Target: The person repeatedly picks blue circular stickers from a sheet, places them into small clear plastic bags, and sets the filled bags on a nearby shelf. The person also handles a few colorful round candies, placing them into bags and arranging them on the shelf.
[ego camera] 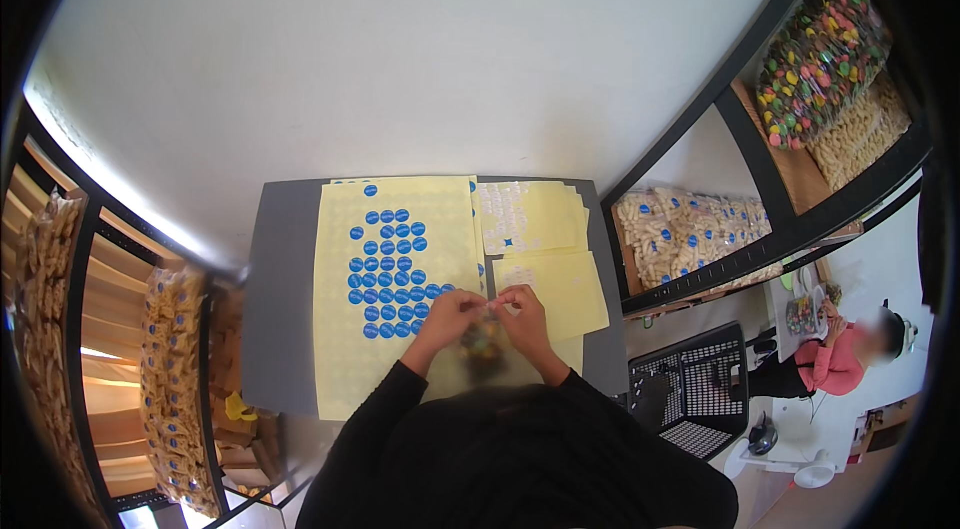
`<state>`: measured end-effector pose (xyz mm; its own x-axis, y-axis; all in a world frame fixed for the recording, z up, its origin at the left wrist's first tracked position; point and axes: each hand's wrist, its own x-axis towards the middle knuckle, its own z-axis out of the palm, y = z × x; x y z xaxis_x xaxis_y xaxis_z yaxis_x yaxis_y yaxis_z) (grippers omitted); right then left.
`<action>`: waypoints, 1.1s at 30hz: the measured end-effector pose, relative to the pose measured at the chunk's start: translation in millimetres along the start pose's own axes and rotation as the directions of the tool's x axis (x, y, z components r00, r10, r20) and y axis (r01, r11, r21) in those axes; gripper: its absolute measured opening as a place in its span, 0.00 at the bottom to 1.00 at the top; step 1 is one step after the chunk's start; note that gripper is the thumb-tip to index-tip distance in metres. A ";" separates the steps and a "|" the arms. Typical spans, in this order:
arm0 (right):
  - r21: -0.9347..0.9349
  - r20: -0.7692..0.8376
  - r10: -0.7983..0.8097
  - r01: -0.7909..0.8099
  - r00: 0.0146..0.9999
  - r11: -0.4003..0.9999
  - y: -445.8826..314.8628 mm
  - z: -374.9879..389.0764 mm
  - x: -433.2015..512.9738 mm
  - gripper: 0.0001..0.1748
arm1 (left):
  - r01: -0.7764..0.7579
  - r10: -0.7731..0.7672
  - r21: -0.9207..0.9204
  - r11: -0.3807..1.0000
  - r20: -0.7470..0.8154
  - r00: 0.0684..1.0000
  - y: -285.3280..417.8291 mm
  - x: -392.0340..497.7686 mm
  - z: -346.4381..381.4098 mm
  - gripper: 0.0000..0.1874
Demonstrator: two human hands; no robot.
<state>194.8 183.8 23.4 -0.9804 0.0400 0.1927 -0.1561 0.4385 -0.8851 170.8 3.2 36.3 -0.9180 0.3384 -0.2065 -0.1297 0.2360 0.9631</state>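
Note:
Over the grey table, my left hand and my right hand meet fingertip to fingertip, pinching the top of a small clear plastic bag between them. The bag hangs below the fingers, blurred, with multicoloured contents. Left of it lies a large yellow sheet with many round blue stickers. Smaller yellow sheets with small pale labels lie at the right, one just beyond my right hand.
Black shelving on the right holds bags of pale snacks and a bag of coloured sweets. More packed bags fill shelves at the left. A black plastic crate stands right of the table; beyond it a person in pink handles a container.

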 end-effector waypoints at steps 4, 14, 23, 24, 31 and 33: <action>-0.012 -0.022 -0.021 0.021 1.000 1.000 1.9 1.3 -1.4 0.07 | 0.012 -0.012 -0.020 1.000 -0.015 1.000 -3.0 -0.7 3.0 0.10; -0.027 -0.033 -0.013 0.012 0.999 1.000 3.2 2.6 -4.8 0.07 | 0.026 -0.027 -0.052 0.998 -0.018 0.999 -1.6 -1.8 5.3 0.09; -0.025 -0.049 0.058 -0.059 0.997 0.998 3.0 2.3 -5.7 0.08 | 0.026 -0.027 -0.041 0.999 -0.038 0.999 -7.0 -0.8 7.8 0.10; -0.002 -0.060 0.103 -0.103 0.993 0.995 4.4 2.5 -5.9 0.08 | -0.002 0.000 -0.049 0.999 -0.048 0.999 -8.4 -0.9 8.0 0.11; 0.070 0.210 0.263 -0.282 0.942 0.957 23.9 -4.3 -5.7 0.12 | -0.057 0.062 0.100 0.993 -0.052 0.997 -17.8 -2.2 7.0 0.10; 0.073 0.238 0.233 -0.256 0.943 0.964 28.2 -4.5 -7.1 0.11 | -0.085 0.091 0.089 0.992 -0.067 0.994 -19.7 -4.1 10.0 0.10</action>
<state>197.8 199.9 -1.0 -0.9894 -0.0739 -0.1250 0.0920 0.3469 -0.9334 180.9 6.3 16.4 -0.9490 0.2970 -0.1056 -0.0169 0.2865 0.9579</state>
